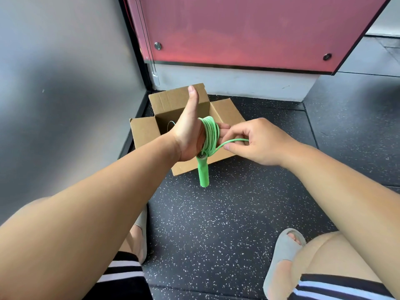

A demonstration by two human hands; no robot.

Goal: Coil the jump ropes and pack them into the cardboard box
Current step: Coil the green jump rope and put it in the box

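Now a green cord jump rope [210, 135] wraps the straight fingers [224, 126] of the left hand [188, 131]; the right hand [262, 144], at three o'clock, pinches its strand.

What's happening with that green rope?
A person is coiling a jump rope. The rope sits in several loops round the open left hand, whose thumb points up. The right hand pinches the loose length, pulled out to the side. One green handle hangs below the left hand. The open box waits on the floor just behind; this rope is not in it yet.
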